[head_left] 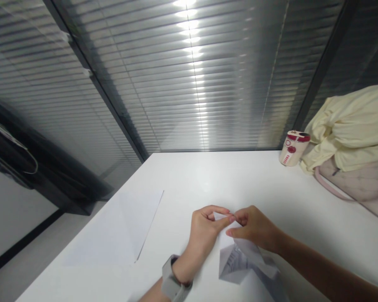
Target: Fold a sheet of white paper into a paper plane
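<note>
Head view: the left hand (204,239) and right hand (255,226) pinch a folded printed paper (239,262) between their fingers (241,218), above the white desk (189,176).

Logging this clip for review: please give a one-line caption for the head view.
Left hand and right hand pinch folded printed paper on a white table.

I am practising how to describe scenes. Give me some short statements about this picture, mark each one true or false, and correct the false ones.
1. The left hand and right hand both pinch a folded printed paper. True.
2. The smartwatch is on the right wrist. False: it is on the left wrist.
3. The red-lidded cup lies on its side. False: it stands upright.
4. A loose white sheet lies on the table, left of the hands. True.
</note>
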A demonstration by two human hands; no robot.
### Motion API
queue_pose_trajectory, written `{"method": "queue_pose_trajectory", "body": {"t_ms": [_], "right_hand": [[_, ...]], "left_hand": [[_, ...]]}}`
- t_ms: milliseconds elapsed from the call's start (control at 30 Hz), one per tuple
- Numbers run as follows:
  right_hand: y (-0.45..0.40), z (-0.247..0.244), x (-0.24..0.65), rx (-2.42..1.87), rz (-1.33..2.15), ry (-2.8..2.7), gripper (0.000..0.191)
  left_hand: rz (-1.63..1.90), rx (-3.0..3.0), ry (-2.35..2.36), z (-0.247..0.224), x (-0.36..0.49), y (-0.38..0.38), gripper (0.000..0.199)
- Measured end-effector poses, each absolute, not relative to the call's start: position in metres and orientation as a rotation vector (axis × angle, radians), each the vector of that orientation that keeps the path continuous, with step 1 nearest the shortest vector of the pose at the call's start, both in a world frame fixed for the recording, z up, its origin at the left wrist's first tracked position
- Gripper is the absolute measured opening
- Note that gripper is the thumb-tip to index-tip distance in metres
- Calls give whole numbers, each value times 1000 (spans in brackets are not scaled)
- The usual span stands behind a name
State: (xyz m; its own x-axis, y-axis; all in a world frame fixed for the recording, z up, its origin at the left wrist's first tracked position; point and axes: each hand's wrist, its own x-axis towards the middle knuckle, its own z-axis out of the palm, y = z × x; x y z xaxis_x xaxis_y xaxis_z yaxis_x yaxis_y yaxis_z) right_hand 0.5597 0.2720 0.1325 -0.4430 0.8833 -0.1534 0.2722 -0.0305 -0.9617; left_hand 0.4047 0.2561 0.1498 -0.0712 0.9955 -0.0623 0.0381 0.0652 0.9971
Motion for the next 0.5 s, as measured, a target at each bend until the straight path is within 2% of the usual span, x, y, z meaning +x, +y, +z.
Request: {"method": "queue_pose_trajectory", "body": {"t_ms": [133,267,500], "right_hand": [[275,134,562,-1217,1504,-1674,19],[277,136,564,-1184,1554,-1635,17],[282,143,571,-1038,1610,-1664,24]], "left_hand": [[1213,1026,1103,151,403,257,35],[1183,1047,1148,149,401,258,23],[1193,1124,1239,153,399,258,30]]}}
